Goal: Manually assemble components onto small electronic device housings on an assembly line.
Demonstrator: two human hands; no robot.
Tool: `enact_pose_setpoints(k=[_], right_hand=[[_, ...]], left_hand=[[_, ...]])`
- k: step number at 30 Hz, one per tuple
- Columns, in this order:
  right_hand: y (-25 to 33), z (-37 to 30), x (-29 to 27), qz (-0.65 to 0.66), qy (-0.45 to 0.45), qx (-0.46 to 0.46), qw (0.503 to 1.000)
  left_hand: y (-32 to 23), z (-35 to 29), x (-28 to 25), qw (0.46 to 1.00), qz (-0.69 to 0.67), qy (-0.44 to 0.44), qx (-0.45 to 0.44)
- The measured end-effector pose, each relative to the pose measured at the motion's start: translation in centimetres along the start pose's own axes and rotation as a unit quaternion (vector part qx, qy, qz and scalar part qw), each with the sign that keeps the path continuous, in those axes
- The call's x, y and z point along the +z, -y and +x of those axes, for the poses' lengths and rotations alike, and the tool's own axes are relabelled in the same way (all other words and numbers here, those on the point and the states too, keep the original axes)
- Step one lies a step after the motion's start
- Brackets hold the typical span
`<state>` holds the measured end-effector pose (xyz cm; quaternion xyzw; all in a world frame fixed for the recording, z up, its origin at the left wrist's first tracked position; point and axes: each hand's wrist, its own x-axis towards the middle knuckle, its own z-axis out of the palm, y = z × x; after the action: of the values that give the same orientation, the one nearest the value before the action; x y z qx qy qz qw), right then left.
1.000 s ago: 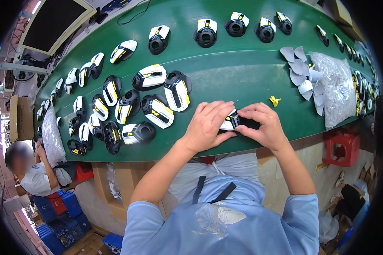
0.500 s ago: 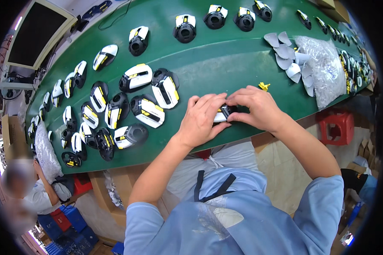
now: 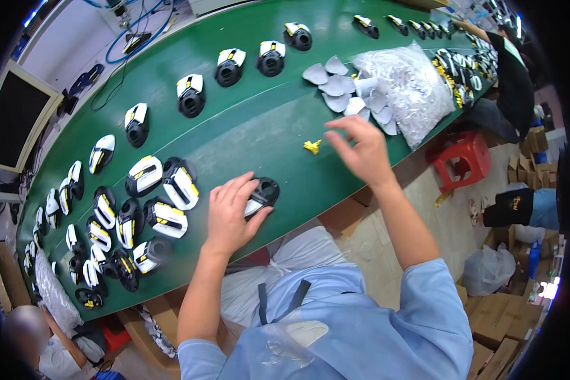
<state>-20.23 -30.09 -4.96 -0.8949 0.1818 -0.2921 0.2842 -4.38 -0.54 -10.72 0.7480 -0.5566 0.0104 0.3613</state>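
Note:
My left hand (image 3: 231,212) rests on the table with its fingers and thumb around the left side of a black-and-white plastic housing (image 3: 267,192), which has a round opening at its far end. The fingers cover part of its white top. My right hand (image 3: 361,149) is raised over the table, thumb and fingers apart, with nothing seen between them. Just left of its fingertips is a small cluster of yellow plastic pieces (image 3: 311,147). Several curved grey-white plastic covers (image 3: 337,85) lie loosely just beyond that hand.
Several black, white and yellow housings (image 3: 165,218) are grouped on the left, with more in a row along the far side of the green table (image 3: 234,126). A clear plastic bag (image 3: 402,88) lies at right. A red stool (image 3: 460,158) stands below the edge. Other people are at both ends.
My right hand has let go of the housing and moved right, toward the grey-white covers. My left hand still holds the housing. The whole view has swung to the right.

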Motion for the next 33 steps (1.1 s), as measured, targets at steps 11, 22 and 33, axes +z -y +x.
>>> enact_pose_setpoints(k=[11, 22, 33], right_hand=[[-10.5, -3.8, -7.3, -0.282, -0.028, 0.098, 0.954], [2.9, 3.1, -4.3, -0.012, 0.245, -0.118, 0.962], [4.7, 1.5, 8.4, 0.133, 0.325, -0.286, 0.892]], left_hand=[[0.3, 0.5, 0.1, 1.0, 0.011, 0.019, 0.004], [-0.2, 1.0, 0.3, 0.999, 0.007, -0.004, -0.034], [0.6, -0.4, 0.8, 0.996, -0.04, -0.052, -0.065]])
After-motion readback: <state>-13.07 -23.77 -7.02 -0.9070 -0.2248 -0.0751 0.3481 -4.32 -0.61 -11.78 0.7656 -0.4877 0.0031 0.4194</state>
